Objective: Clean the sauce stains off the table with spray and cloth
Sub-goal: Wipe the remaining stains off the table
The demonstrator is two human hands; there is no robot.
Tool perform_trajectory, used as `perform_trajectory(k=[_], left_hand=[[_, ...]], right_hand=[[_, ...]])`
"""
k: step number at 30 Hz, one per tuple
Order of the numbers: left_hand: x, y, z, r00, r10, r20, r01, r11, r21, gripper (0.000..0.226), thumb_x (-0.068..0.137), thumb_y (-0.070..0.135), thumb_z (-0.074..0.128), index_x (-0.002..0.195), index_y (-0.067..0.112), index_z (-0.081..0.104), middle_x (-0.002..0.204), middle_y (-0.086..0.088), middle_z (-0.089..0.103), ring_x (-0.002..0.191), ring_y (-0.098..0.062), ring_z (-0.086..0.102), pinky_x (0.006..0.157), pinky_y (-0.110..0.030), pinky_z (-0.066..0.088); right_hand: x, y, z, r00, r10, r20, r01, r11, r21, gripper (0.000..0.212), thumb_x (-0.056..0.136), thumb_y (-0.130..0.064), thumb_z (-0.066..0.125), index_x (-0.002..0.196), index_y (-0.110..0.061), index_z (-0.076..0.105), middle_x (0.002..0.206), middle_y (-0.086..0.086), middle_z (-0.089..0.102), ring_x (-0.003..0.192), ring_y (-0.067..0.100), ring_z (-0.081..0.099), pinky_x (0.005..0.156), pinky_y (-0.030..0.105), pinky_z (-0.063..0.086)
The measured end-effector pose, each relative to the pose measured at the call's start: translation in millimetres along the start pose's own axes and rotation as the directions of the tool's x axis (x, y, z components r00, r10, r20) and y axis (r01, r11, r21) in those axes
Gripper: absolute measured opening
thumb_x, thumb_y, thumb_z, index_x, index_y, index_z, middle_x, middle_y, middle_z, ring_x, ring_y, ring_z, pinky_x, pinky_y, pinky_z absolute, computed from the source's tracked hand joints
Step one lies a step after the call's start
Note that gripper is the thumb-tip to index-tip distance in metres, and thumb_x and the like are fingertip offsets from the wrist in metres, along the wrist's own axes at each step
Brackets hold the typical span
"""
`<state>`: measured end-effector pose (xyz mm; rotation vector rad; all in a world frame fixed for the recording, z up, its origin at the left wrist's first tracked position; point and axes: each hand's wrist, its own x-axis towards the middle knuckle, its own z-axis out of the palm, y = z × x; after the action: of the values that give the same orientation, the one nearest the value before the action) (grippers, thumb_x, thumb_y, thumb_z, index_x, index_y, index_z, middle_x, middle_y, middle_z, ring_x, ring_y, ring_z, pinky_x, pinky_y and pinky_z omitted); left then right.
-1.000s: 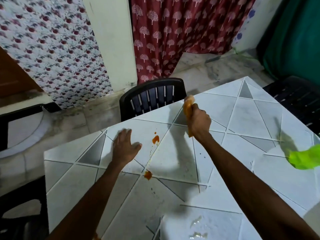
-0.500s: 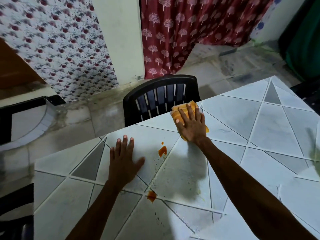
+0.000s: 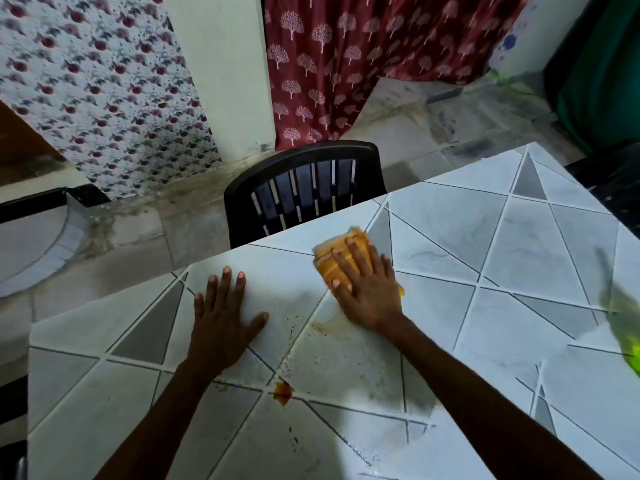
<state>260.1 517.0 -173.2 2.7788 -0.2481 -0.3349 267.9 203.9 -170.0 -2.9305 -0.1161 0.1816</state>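
**Right hand pressing the cloth flat on the tabletop**

Through the head camera I am looking down at both bare hands on the tiled tabletop [image 3: 519, 244]. The right hand [image 3: 367, 289] is lying palm down on a folded orange cloth [image 3: 327, 263], with its fingers straight and spread. It is pressing the cloth rather than gripping it. The cloth is sitting near the far edge of the tabletop, and its far end and left side are sticking out from under the fingers.

The left hand [image 3: 225, 323] is resting flat on the bare surface just to the left, with its fingers extended and its thumb pointing toward the right hand. It is holding nothing and is not touching the cloth.

A faint orange-brown smear [image 3: 329, 328] is showing on the tile beside the right wrist. A thicker blob of sauce [image 3: 283, 393] is sitting nearer to me on a grout line between the two forearms, with dark specks scattered around it.

At the right edge of the view a bright green object [image 3: 628, 341] is showing on the tabletop, too blurred for me to tell what it is.

A black slatted chair [image 3: 304, 188] is standing against the far side of the table, and a red patterned curtain [image 3: 346, 64] is hanging behind it.
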Motion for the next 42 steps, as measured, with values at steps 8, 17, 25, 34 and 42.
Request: perform_trajectory(k=[8,17,25,34,42], left_hand=[[0.3,-3.5,1.7,1.0,0.002,0.0,-0.002,1.0,0.013,0.104,0.075,0.09,0.014,0.157,0.027,0.004,0.165,0.0,-0.01,0.151,-0.026,-0.011,0.119,-0.052,-0.002],[0.2,-1.0,-1.1,1.0,0.015,-0.025,-0.015,1.0,0.011,0.106,0.074,0.09,0.012,0.157,0.024,0.011,0.166,-0.005,-0.001,0.152,-0.029,-0.003,0.119,-0.054,0.003],[-0.9,1.7,-4.3,1.0,0.005,-0.028,-0.004,0.999,0.039,0.099,0.078,0.082,0.019,0.158,0.023,0.01,0.165,-0.007,-0.001,0.152,-0.03,-0.002,0.12,-0.053,0.002],[4.1,1.0,-0.4,1.0,-0.011,-0.027,0.012,0.999,0.05,0.101,0.077,0.084,0.017,0.158,0.025,0.008,0.165,-0.004,-0.005,0.152,-0.027,-0.005,0.12,-0.051,0.0],[2.7,-0.8,1.8,0.999,-0.032,-0.032,0.034,0.998,0.055,0.101,0.076,0.083,0.018,0.158,0.024,0.011,0.165,-0.005,-0.002,0.152,-0.03,-0.002,0.119,-0.052,0.001]], right_hand=[[52.4,-81.6,5.7,0.997,0.081,0.005,-0.081,0.996,0.026,0.071,0.099,-0.063,0.023,0.16,-0.034,0.003,0.169,0.003,-0.004,0.153,0.04,-0.013,0.122,0.06,-0.001],[54.0,-69.9,0.7,0.994,-0.058,0.088,0.06,0.998,-0.025,0.066,0.099,-0.064,0.019,0.159,-0.039,0.007,0.169,-0.002,-0.003,0.154,0.034,-0.01,0.121,0.06,-0.002],[11.8,36.9,-18.2,0.951,0.308,-0.038,-0.308,0.951,0.017,0.068,0.098,-0.063,0.016,0.16,-0.035,0.011,0.17,0.001,0.003,0.154,0.04,0.0,0.121,0.062,0.003],[18.5,-43.4,-0.6,0.999,0.024,0.044,-0.024,1.0,0.007,0.074,0.09,-0.066,0.003,0.159,-0.039,0.009,0.169,-0.002,0.0,0.154,0.037,-0.007,0.121,0.06,-0.007],[-52.0,34.1,-8.0,0.915,0.395,-0.085,-0.396,0.918,0.011,0.069,0.097,-0.062,0.018,0.16,-0.032,0.017,0.169,0.004,0.009,0.153,0.041,0.005,0.121,0.062,0.001]])
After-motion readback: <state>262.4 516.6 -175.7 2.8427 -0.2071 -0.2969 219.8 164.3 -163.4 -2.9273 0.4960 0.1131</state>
